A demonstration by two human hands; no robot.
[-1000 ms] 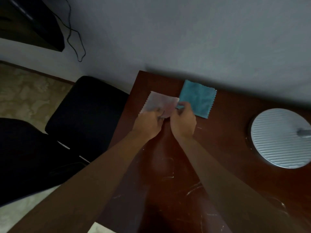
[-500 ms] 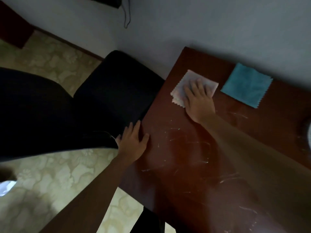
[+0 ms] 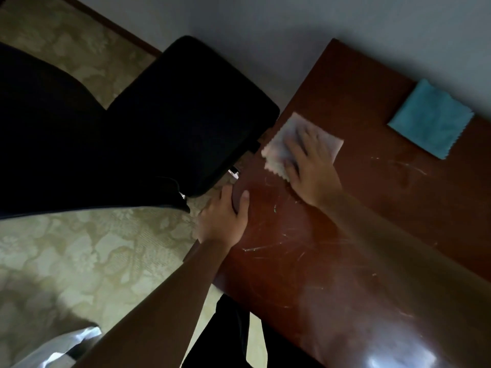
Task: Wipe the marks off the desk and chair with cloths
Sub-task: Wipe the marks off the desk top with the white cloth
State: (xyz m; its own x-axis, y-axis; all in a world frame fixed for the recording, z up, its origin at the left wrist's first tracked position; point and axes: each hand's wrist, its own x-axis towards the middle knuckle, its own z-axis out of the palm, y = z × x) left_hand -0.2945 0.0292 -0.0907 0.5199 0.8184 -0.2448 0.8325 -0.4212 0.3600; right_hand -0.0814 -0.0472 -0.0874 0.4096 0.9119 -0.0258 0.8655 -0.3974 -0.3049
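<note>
Two hands on the desk, one pressing a cloth

Two forearms reach in from the bottom edge. At the near right corner of the desk (image 3: 358,261) glare washes out the surface; pale scratchy marks (image 3: 265,248) show further in. The left hand (image 3: 225,219) grips the desk's left edge, thumb on top, fingers hidden below. The right hand (image 3: 310,168) lies flat, fingers spread, on a white cloth (image 3: 281,147) near the left edge, blurred. A blue cloth (image 3: 430,120) lies apart near the far edge. The black chair (image 3: 186,115) stands beside the desk, details lost in darkness.
</note>
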